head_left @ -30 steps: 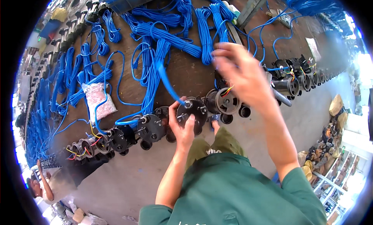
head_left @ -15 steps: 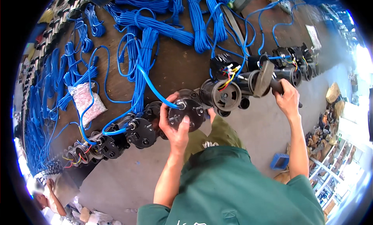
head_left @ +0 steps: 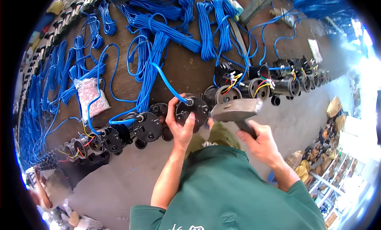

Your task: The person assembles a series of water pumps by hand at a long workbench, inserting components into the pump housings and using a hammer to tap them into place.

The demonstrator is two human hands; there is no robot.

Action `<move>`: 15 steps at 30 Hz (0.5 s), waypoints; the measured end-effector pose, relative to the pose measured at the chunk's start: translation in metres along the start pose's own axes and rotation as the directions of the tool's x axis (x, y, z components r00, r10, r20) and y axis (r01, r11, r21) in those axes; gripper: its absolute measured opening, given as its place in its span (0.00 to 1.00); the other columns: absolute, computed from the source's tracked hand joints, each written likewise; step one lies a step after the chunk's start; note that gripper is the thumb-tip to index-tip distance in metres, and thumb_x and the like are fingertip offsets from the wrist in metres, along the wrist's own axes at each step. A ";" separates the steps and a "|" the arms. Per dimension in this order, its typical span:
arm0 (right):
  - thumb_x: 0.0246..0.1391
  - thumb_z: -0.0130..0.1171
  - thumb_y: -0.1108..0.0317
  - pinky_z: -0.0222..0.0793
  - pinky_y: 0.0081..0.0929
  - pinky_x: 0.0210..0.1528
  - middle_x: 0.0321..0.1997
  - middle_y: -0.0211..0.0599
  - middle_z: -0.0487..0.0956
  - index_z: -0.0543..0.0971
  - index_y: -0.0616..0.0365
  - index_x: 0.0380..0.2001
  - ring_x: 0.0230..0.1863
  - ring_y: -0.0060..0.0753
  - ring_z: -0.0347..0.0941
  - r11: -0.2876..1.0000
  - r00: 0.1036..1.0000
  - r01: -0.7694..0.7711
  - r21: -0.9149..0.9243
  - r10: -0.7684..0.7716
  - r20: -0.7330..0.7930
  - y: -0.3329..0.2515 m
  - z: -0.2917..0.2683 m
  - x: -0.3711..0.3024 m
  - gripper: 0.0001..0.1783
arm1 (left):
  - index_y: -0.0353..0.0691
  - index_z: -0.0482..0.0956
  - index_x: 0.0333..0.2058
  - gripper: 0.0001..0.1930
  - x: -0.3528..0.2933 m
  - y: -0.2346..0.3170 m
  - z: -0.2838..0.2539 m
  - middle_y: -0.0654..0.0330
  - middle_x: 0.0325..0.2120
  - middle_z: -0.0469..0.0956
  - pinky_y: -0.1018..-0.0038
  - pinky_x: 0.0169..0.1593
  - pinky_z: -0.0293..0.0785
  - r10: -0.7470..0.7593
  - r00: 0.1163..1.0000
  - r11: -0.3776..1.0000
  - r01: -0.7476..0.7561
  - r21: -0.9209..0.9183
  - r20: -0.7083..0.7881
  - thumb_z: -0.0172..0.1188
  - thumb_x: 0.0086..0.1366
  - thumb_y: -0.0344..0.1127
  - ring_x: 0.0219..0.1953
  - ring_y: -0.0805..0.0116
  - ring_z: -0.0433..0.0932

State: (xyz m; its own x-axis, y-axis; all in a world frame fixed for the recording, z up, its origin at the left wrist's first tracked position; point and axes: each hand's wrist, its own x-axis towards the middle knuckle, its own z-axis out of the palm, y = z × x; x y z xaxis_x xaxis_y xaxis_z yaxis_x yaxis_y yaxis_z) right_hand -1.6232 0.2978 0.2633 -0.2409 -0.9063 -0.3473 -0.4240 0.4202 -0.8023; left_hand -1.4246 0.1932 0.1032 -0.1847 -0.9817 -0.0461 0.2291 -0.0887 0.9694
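Note:
My left hand (head_left: 181,128) grips a round black end cap (head_left: 199,109), its thumb across the face and its fingers round the left edge. A blue cable (head_left: 163,78) runs from the cap's top back to a tied coil. My right hand (head_left: 262,144) is closed round the dark handle of a hammer. The hammer's grey metal head (head_left: 237,109) is beside the cap's right edge; I cannot tell whether they touch. Behind the hammer, an open black cylindrical housing (head_left: 229,95) shows coloured wires. Left of my left hand sits another capped housing (head_left: 147,127).
Coiled blue cables (head_left: 162,29) lie across the brown table (head_left: 180,67). A clear bag of small pinkish pieces (head_left: 92,100) rests at the left. More black housings (head_left: 287,87) line the table edge to the right. Another person's arm (head_left: 43,188) shows at lower left.
My right hand has swung the hammer left and down, from over the right-hand housings to beside the cap. My left hand keeps its hold on the cap. The view has shifted slightly.

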 end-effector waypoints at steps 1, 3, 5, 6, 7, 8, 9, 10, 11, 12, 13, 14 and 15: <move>0.64 0.66 0.72 0.69 0.29 0.30 0.24 0.41 0.79 0.82 0.64 0.43 0.22 0.32 0.69 0.997 0.996 -0.049 -0.052 0.052 0.071 -0.006 -0.002 -0.002 0.08 | 0.29 0.74 0.57 0.30 -0.004 -0.003 0.000 0.53 0.52 0.78 0.68 0.61 0.73 -0.015 1.000 1.000 0.015 -0.020 -0.011 0.62 0.54 0.31 0.54 0.65 0.78; 0.63 0.66 0.72 0.75 0.32 0.37 0.35 0.47 0.85 0.84 0.64 0.45 0.30 0.43 0.80 0.972 0.993 0.115 -0.204 -0.104 0.061 -0.029 -0.009 -0.011 0.10 | 0.31 0.75 0.58 0.27 -0.002 -0.011 0.001 0.56 0.49 0.81 0.73 0.58 0.73 0.085 0.996 0.996 -0.084 0.020 -0.040 0.61 0.59 0.31 0.51 0.70 0.78; 0.62 0.66 0.71 0.77 0.36 0.41 0.38 0.50 0.86 0.83 0.64 0.46 0.36 0.51 0.83 0.905 0.941 0.326 -0.273 -0.338 0.002 -0.026 0.001 -0.004 0.11 | 0.31 0.75 0.58 0.27 0.003 -0.014 0.001 0.56 0.48 0.81 0.74 0.58 0.73 0.142 0.989 0.988 -0.140 0.064 -0.038 0.62 0.58 0.31 0.50 0.71 0.78; 0.62 0.66 0.70 0.78 0.38 0.42 0.39 0.52 0.86 0.83 0.63 0.47 0.38 0.56 0.83 0.877 0.927 0.358 -0.320 -0.375 0.009 -0.026 0.008 -0.001 0.12 | 0.31 0.75 0.57 0.27 0.002 -0.013 0.002 0.57 0.48 0.81 0.74 0.57 0.73 0.156 0.987 0.985 -0.153 0.075 -0.041 0.62 0.58 0.30 0.49 0.72 0.78; 0.63 0.65 0.68 0.79 0.41 0.43 0.39 0.54 0.85 0.83 0.62 0.47 0.40 0.60 0.83 0.843 0.910 0.391 -0.370 -0.413 0.020 -0.027 0.016 0.005 0.12 | 0.31 0.75 0.57 0.26 0.003 -0.012 0.003 0.57 0.47 0.81 0.74 0.56 0.74 0.158 0.986 0.986 -0.155 0.069 -0.045 0.63 0.58 0.30 0.48 0.72 0.78; 0.64 0.64 0.66 0.79 0.43 0.41 0.36 0.54 0.85 0.82 0.62 0.46 0.37 0.62 0.82 0.877 0.972 0.226 -0.424 -0.232 0.039 -0.008 0.025 0.014 0.12 | 0.31 0.75 0.56 0.26 0.004 -0.009 0.005 0.58 0.47 0.81 0.74 0.55 0.74 0.165 0.985 0.984 -0.161 0.070 -0.045 0.63 0.58 0.30 0.47 0.72 0.78; 0.65 0.63 0.64 0.78 0.46 0.40 0.33 0.55 0.84 0.80 0.62 0.45 0.35 0.64 0.81 0.880 0.999 0.049 -0.472 -0.031 0.045 0.007 0.032 0.017 0.13 | 0.31 0.76 0.55 0.27 0.004 -0.009 0.006 0.55 0.48 0.80 0.71 0.57 0.74 0.146 0.988 0.988 -0.143 0.060 -0.047 0.65 0.56 0.30 0.49 0.67 0.79; 0.66 0.63 0.60 0.74 0.48 0.36 0.27 0.54 0.82 0.78 0.62 0.43 0.31 0.64 0.80 0.897 0.991 0.125 -0.423 -0.090 0.102 -0.002 0.027 0.016 0.14 | 0.31 0.76 0.54 0.27 0.002 -0.009 0.003 0.52 0.49 0.79 0.68 0.58 0.75 0.126 0.990 0.991 -0.123 0.049 -0.062 0.66 0.54 0.30 0.51 0.62 0.80; 0.66 0.63 0.60 0.72 0.45 0.34 0.26 0.52 0.81 0.79 0.63 0.43 0.28 0.56 0.80 0.947 0.992 0.061 -0.315 -0.022 0.127 -0.024 0.023 0.009 0.15 | 0.31 0.77 0.53 0.28 -0.005 -0.007 0.000 0.49 0.51 0.78 0.65 0.59 0.75 0.093 0.994 0.995 -0.090 0.042 -0.055 0.68 0.52 0.31 0.53 0.57 0.80; 0.66 0.64 0.61 0.72 0.43 0.33 0.25 0.51 0.81 0.79 0.63 0.43 0.27 0.51 0.80 0.956 0.991 0.063 -0.286 -0.026 0.132 -0.041 0.017 0.009 0.15 | 0.31 0.76 0.55 0.30 -0.006 -0.003 -0.001 0.47 0.55 0.75 0.62 0.61 0.74 0.165 0.984 0.982 -0.158 0.103 -0.064 0.70 0.51 0.33 0.57 0.54 0.78; 0.65 0.64 0.61 0.71 0.40 0.33 0.25 0.49 0.81 0.79 0.63 0.43 0.25 0.46 0.79 0.967 0.990 0.059 -0.249 -0.026 0.136 -0.055 0.013 0.006 0.14 | 0.31 0.75 0.56 0.33 -0.009 0.002 -0.004 0.45 0.59 0.73 0.60 0.62 0.73 0.232 0.971 0.961 -0.219 0.170 -0.061 0.73 0.51 0.35 0.60 0.50 0.75; 0.65 0.65 0.64 0.72 0.36 0.34 0.26 0.47 0.82 0.81 0.64 0.44 0.25 0.40 0.78 0.953 0.987 0.132 -0.272 -0.101 0.126 -0.072 0.008 0.000 0.13 | 0.31 0.74 0.58 0.36 -0.005 0.005 -0.005 0.43 0.64 0.70 0.57 0.64 0.72 0.304 0.951 0.930 -0.283 0.234 -0.058 0.75 0.50 0.37 0.64 0.46 0.73; 0.63 0.66 0.67 0.75 0.33 0.40 0.34 0.46 0.85 0.83 0.62 0.47 0.34 0.39 0.82 0.950 0.979 0.192 -0.247 -0.166 0.122 -0.082 0.002 -0.004 0.13 | 0.34 0.72 0.61 0.46 -0.001 0.005 -0.007 0.46 0.64 0.71 0.53 0.66 0.69 0.415 0.908 0.874 -0.381 0.302 -0.054 0.83 0.45 0.47 0.65 0.46 0.72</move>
State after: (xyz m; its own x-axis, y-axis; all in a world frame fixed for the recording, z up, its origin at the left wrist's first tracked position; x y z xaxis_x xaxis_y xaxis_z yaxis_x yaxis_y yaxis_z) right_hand -1.5859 0.2675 0.3294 -0.0585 -0.9621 -0.2663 -0.6647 0.2365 -0.7087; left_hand -1.4165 0.1929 0.1068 -0.0212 -0.9376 0.3470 -0.0180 0.3474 0.9375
